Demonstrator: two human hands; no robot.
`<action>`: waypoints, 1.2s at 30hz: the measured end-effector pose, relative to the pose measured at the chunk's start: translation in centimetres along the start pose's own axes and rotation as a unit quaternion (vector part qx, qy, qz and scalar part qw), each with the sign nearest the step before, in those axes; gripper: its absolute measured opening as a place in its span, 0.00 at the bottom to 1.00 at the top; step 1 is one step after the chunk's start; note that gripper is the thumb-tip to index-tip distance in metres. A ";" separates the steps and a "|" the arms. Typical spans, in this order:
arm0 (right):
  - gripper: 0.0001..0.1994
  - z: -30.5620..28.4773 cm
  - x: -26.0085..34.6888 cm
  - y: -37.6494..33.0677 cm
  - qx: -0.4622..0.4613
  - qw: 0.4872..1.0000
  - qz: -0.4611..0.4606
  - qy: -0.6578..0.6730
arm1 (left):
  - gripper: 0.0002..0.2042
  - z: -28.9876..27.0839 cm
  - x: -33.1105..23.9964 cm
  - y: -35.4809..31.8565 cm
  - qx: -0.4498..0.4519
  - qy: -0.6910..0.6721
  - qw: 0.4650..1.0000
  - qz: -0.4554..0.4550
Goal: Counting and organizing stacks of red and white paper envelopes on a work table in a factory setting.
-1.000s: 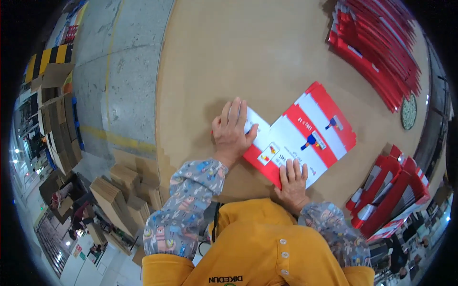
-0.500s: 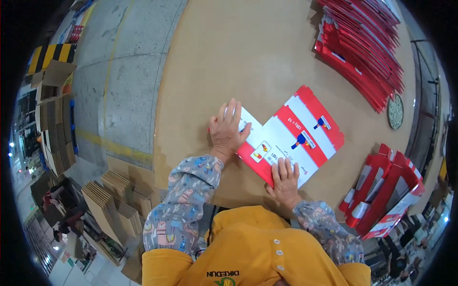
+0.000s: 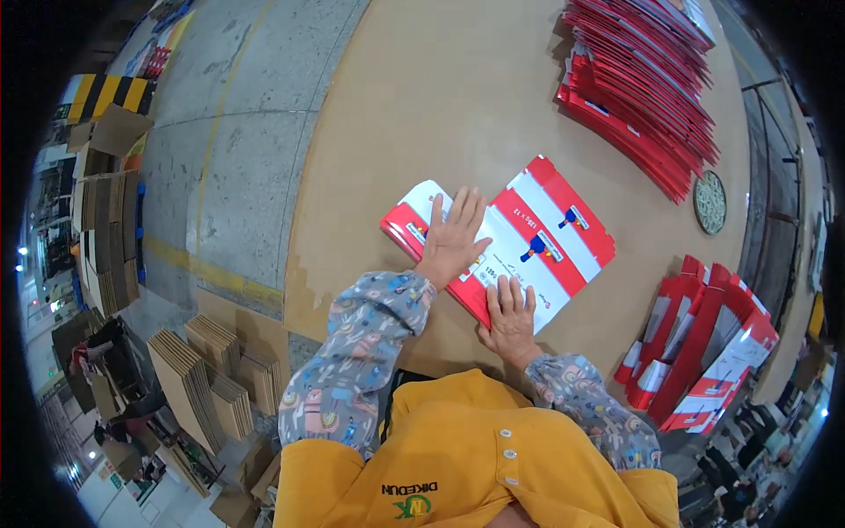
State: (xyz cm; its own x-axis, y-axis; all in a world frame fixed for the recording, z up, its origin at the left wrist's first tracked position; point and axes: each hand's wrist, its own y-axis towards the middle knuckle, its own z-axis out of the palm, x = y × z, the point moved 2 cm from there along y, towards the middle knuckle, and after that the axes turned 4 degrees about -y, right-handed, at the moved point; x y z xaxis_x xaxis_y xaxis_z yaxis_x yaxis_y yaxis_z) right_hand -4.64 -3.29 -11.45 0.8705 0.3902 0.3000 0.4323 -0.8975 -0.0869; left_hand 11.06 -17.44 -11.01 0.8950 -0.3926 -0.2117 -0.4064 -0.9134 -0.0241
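Note:
A flattened red-and-white printed carton [image 3: 554, 251] lies on the brown tabletop in front of me, its right end slanting away from me. My left hand [image 3: 453, 238] rests palm down across its narrower left part, fingers stretched out and thumb spread. Beyond that hand's left side shows a flap [image 3: 407, 220] with a rounded white end. On the near edge lies my right hand [image 3: 511, 326], its fingers flat on the printed face. Neither hand grips the carton. The part under each palm is hidden.
A tall, fanned stack of red flat cartons [image 3: 638, 97] fills the far right of the table [image 3: 396, 114]. Beside it sits a round, pale green patterned dish [image 3: 709, 202]. Folded red-and-white cartons [image 3: 695, 343] stand at the near right. Brown cardboard bundles [image 3: 189, 387] stand at the lower left.
My left hand has slid to the right over the carton, uncovering the left flap. The right hand stays at the near edge. The whole view has shifted slightly.

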 end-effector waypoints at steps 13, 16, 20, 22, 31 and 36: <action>0.37 0.4 0.0 -0.3 0.009 1.000 0.006 -0.009 | 0.34 1.7 0.1 -0.4 -0.020 -0.046 0.999 0.008; 0.39 0.4 0.1 -0.8 0.027 0.999 0.000 -0.020 | 0.33 -0.7 1.4 -1.5 -0.130 -0.173 0.976 -0.037; 0.40 -0.4 -0.1 -1.0 -0.012 0.999 -0.006 -0.037 | 0.28 -2.0 4.3 -5.6 -0.309 -0.317 0.789 -0.426; 0.39 -0.6 0.3 -0.7 -0.018 0.999 -0.018 -0.032 | 0.26 0.1 5.3 -7.1 -0.318 -0.338 0.721 -0.515; 0.40 -1.0 -0.1 -0.5 -0.018 0.999 -0.001 -0.029 | 0.17 2.6 3.4 -4.4 -0.281 -0.737 0.417 -0.452; 0.38 -1.3 0.3 -0.2 -0.028 1.000 0.004 -0.011 | 0.18 2.7 4.2 -3.9 -0.264 -0.748 0.366 -0.487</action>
State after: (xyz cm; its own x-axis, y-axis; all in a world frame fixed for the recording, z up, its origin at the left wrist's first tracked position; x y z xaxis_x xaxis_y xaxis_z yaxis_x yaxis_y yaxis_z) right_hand -4.77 -3.23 -10.14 0.8788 0.3874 0.2787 0.4123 -0.9104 -0.0347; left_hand 15.88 -15.19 -14.47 -0.6943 0.2841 -0.6612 0.4165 -0.5906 -0.6912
